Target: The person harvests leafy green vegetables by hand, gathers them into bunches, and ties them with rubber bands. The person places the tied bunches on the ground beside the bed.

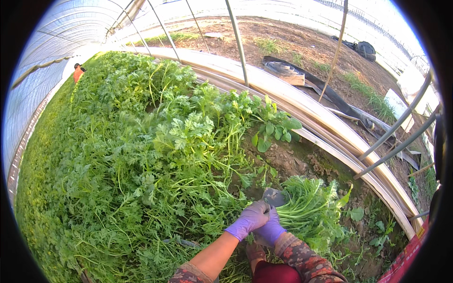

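Both of my hands wear purple gloves and meet low in the view, right of centre. My left hand (252, 216) has its fingers bent at the wrist side of my right hand; whether it grips anything is hidden. My right hand (270, 226) is partly behind the left, and what its fingers hold cannot be made out. A flat grey metal blade (274, 197) shows just beyond my fingers. Close on the right lies a bunch of cut leafy greens (311, 208), its pale stems towards my hands. Dense feathery-leaved greens (141, 177) stand to the left.
Plastic sheeting (339, 123) and greenhouse poles (239, 46) run along the right of the bed. A broad-leaved plant (270, 131) grows near bare soil. A person in orange (78, 73) is far off at the upper left. A red printed bag (407, 258) is at the lower right.
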The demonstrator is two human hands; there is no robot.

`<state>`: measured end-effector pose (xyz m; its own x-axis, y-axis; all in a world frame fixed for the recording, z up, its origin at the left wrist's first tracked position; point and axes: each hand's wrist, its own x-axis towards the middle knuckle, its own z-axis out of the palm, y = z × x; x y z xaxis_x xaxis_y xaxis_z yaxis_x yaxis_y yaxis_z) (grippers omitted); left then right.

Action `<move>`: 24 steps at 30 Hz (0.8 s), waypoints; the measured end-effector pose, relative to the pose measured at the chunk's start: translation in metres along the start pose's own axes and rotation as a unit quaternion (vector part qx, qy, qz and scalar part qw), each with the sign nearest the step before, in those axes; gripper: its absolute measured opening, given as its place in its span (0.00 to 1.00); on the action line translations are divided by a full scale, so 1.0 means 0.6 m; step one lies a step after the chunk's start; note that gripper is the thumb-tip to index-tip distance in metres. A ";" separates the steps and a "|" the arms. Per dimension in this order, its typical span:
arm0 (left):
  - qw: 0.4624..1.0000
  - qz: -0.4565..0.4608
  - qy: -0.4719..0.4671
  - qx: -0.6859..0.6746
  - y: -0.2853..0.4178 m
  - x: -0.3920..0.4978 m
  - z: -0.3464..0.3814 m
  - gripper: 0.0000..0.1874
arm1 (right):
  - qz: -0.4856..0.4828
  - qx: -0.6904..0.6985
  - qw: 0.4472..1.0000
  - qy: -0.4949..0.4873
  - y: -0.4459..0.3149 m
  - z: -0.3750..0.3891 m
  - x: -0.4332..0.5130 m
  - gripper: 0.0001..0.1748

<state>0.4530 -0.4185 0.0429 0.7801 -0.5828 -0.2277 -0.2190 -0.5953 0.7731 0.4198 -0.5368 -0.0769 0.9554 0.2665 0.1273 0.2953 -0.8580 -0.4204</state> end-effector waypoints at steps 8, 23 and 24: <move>0.989 -0.019 0.034 0.142 0.051 -0.190 -0.048 0.18 | 0.018 -0.166 0.985 -0.037 -0.044 -0.071 0.008 0.41; 0.962 -0.249 -0.028 -0.108 -0.093 -0.147 -0.071 0.11 | 0.075 -0.166 0.969 -0.167 -0.093 -0.129 0.027 0.47; 0.958 -0.251 -0.109 -0.088 -0.096 -0.132 -0.078 0.13 | 0.071 -0.162 0.971 -0.161 -0.095 -0.130 0.026 0.47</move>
<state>0.4311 -0.3121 0.0442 0.6154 -0.3610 -0.7007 0.2685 -0.7398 0.6169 0.4182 -0.5182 0.0191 0.9516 0.2138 -0.2206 0.1956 -0.9754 -0.1019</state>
